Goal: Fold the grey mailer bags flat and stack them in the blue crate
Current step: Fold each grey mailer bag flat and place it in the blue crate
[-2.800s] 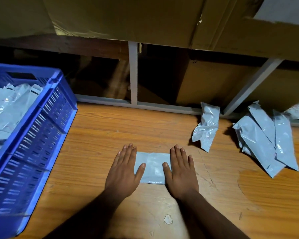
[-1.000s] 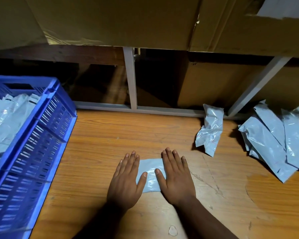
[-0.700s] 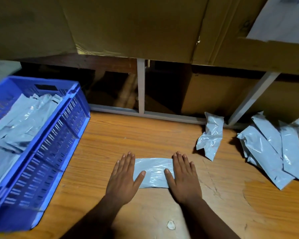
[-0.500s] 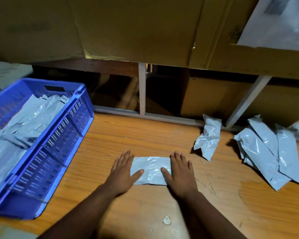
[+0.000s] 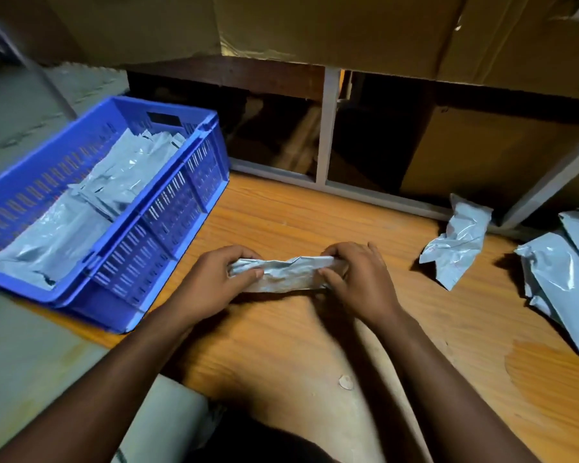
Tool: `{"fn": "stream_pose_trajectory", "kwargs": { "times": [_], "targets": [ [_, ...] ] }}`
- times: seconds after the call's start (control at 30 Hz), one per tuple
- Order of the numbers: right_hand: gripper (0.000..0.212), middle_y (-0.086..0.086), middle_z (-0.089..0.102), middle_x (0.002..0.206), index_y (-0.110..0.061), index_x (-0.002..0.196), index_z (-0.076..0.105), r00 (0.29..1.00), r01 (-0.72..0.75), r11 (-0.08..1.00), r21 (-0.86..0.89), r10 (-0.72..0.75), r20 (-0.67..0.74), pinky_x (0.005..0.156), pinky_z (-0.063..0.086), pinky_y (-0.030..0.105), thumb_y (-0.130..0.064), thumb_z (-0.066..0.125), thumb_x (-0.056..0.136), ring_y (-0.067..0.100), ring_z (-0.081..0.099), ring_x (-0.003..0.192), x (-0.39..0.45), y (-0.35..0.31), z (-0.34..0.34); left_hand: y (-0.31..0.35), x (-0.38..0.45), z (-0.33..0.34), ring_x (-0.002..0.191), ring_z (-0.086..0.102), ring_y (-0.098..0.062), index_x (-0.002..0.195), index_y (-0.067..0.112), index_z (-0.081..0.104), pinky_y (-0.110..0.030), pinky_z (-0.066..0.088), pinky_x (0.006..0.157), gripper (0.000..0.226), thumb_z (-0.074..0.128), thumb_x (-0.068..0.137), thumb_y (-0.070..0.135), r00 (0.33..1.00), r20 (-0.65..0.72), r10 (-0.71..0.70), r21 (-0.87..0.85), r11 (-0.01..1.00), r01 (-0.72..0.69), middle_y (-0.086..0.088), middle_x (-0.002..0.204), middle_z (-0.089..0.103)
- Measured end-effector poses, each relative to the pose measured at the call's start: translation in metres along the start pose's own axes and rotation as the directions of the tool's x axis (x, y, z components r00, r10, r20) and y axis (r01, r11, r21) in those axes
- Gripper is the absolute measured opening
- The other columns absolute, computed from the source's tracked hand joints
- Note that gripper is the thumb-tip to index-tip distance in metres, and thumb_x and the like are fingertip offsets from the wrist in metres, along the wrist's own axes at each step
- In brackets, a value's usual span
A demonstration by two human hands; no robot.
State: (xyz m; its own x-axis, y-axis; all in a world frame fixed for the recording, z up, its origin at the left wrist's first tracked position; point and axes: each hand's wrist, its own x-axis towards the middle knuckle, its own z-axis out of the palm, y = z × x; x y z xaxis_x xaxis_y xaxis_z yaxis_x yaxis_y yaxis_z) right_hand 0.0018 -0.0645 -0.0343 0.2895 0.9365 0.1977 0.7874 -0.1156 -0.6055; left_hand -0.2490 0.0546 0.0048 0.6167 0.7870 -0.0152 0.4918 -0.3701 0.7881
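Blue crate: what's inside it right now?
The blue crate holds grey mailer bags, flattened and overlapping along its length. They cover the crate floor, so how many layers lie underneath cannot be seen.

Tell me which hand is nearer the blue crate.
Left. The left hand grips the folded mailer bag's end just beside the blue crate's near wall; the right hand grips the far end.

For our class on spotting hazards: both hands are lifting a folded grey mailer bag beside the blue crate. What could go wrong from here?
1. The folded mailer bag, pinched at its ends by the left hand and right hand, already looks crumpled; it may spring open.
2. The blue crate overhangs the wooden table edge; a knock might tip it.
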Motion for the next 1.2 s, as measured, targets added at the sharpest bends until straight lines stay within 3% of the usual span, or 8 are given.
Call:
{"fn": "stream_pose_trajectory", "kwargs": {
  "times": [0.27,0.4,0.53,0.63,0.7,0.77,0.83,1.2],
  "targets": [
    [0.022,-0.009,0.065,0.109,-0.026,0.113,0.069,0.907,0.356,0.932,-0.064,-0.362,-0.215,0.125,0.02,0.053,-0.026,0.074,0.092,0.015,0.059,0.106,0.067,-0.143,-0.01,0.013,-0.055,-0.13,0.1,0.067,-0.003,0.103,0.02,0.076,-0.013,0.045,0.087,0.017,0.075,0.086,0.025,0.913,-0.328,0.242,0.131,0.969,-0.209,0.013,0.103,0.073],
    [0.02,-0.006,0.066,0.108,-0.023,0.112,0.069,0.836,0.503,0.858,-0.1,-0.513,-0.194,0.121,0.023,0.059,-0.025,0.072,0.093,0.02,0.06,0.108,0.115,-0.209,0.023,-0.019,-0.067,-0.192,0.102,0.066,-0.008,0.1,0.018,0.074,-0.022,0.047,0.091,0.016,0.075,0.085,0.024,0.862,-0.449,0.237,0.203,0.966,-0.16,0.007,0.104,0.071],
    [0.023,-0.007,0.07,0.109,-0.023,0.113,0.07,0.77,0.62,0.769,-0.155,-0.635,-0.068,0.124,0.018,0.057,-0.026,0.074,0.09,0.022,0.061,0.109,0.171,-0.269,0.072,-0.064,-0.078,-0.246,0.091,0.066,-0.001,0.099,0.034,0.071,-0.028,0.051,0.083,0.017,0.071,0.083,0.039,0.845,-0.534,0.034,0.166,0.984,0.065,0.016,0.095,0.071],
    [0.023,-0.002,0.073,0.104,-0.026,0.11,0.073,0.756,0.654,0.724,-0.22,-0.631,0.171,0.118,0.025,0.054,-0.026,0.073,0.087,0.029,0.062,0.109,0.215,-0.306,0.113,-0.094,-0.071,-0.271,0.087,0.068,-0.009,0.108,0.041,0.066,-0.037,0.053,0.08,0.029,0.074,0.081,0.048,0.868,-0.484,-0.111,0.249,0.934,0.258,0.019,0.092,0.069],
    [0.019,0.004,0.074,0.099,-0.023,0.104,0.075,0.722,0.685,0.691,-0.23,-0.603,0.34,0.093,0.045,0.045,-0.024,0.071,0.086,0.034,0.064,0.103,0.239,-0.321,0.142,-0.112,-0.058,-0.282,0.088,0.068,-0.015,0.101,0.042,0.067,-0.038,0.053,0.081,0.023,0.079,0.082,0.043,0.888,-0.408,-0.211,0.318,0.879,0.355,0.017,0.091,0.069],
    [0.019,0.004,0.072,0.104,-0.026,0.104,0.075,0.698,0.681,0.69,-0.245,-0.509,0.504,0.072,0.044,0.035,-0.025,0.072,0.086,0.031,0.063,0.105,0.255,-0.332,0.165,-0.125,-0.043,-0.289,0.092,0.068,-0.018,0.085,0.04,0.064,-0.036,0.053,0.08,0.02,0.081,0.079,0.047,0.886,-0.322,-0.334,0.406,0.796,0.448,0.013,0.091,0.07],
    [0.022,0.002,0.072,0.108,-0.028,0.106,0.075,0.647,0.703,0.663,-0.257,-0.445,0.619,0.07,0.037,0.03,-0.025,0.073,0.084,0.027,0.061,0.108,0.264,-0.34,0.187,-0.138,-0.031,-0.293,0.095,0.067,-0.021,0.078,0.035,0.064,-0.034,0.051,0.077,0.026,0.082,0.075,0.053,0.871,-0.263,-0.415,0.52,0.7,0.49,0.009,0.092,0.07],
    [0.021,-0.002,0.066,0.094,-0.025,0.099,0.073,0.537,0.762,0.614,-0.206,-0.422,0.73,0.064,0.035,0.027,-0.015,0.064,0.083,0.021,0.055,0.085,0.28,-0.366,0.251,-0.17,-0.009,-0.302,0.093,0.064,-0.023,0.079,0.027,0.059,-0.031,0.042,0.071,0.034,0.08,0.075,0.053,0.827,-0.15,-0.541,0.656,0.571,0.493,0.008,0.084,0.061]
  ]
}}
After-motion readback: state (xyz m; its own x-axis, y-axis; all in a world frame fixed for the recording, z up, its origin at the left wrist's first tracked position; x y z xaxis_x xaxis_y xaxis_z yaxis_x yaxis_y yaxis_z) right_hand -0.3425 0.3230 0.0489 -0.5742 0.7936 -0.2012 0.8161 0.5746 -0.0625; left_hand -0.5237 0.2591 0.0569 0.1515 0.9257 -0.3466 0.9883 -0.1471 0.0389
